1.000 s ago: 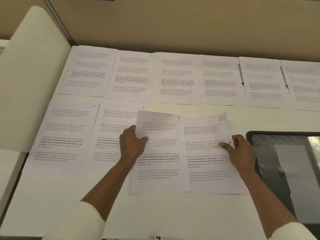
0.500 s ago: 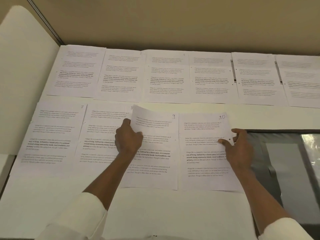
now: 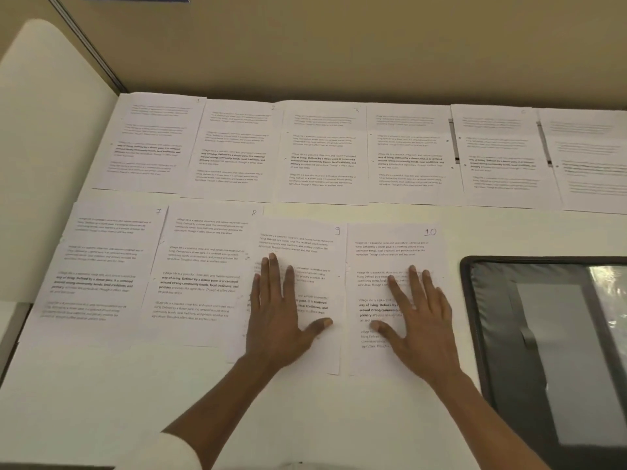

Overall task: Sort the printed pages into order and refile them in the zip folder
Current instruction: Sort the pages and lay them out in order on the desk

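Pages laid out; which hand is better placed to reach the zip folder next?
Likely right. The right hand lies flat on page 10, beside the zip folder; the left hand, on page 9, is one sheet farther.

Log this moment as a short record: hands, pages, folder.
left hand: flat, fingers straight, on page 9
right hand: flat on page 10
front row: page 7, page 8, then 9 and 10
back row: six pages visible, numbers unreadable
zip folder: right of page 10, not touching it
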`<state>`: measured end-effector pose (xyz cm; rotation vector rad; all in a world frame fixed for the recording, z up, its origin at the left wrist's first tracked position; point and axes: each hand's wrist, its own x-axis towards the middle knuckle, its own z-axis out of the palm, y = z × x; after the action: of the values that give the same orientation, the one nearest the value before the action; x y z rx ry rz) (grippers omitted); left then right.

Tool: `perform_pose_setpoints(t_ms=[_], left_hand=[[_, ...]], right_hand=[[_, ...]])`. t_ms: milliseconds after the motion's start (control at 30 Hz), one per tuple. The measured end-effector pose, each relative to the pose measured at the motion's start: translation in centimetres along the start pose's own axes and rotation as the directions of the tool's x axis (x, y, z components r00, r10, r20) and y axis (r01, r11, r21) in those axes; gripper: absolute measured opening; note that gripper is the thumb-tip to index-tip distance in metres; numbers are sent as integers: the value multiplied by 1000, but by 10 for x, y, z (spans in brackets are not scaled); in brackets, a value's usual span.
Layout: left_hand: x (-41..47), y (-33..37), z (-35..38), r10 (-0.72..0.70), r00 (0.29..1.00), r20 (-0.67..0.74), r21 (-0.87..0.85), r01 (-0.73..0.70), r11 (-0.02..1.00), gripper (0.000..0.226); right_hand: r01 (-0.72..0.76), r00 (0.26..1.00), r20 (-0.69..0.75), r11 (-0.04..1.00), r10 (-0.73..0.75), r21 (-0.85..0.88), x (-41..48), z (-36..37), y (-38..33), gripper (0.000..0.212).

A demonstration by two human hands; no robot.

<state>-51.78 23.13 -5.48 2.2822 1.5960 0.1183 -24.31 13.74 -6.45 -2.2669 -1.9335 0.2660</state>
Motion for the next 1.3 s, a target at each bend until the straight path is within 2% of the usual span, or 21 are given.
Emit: perform_pose_setpoints(t_ms=[100,433,833,1300], left_hand=[[-6,1,8,-10,1000,29,12,10,1000,127],[16,25,14,-15,998,62,61,11,998,128],[29,32,12,-67,996,56,65,63,996,128],[28,32,14,-63,997,47,58,61,997,128]], right_hand=[[-33,999,6,999,33,-35,0,7,-3,89],[-99,995,-18,995,99,7,18,3,26,91],[-77,996,-43,997,78,24,24,2,25,90],[-75,996,-45,997,74,-16,24,7,17,93]])
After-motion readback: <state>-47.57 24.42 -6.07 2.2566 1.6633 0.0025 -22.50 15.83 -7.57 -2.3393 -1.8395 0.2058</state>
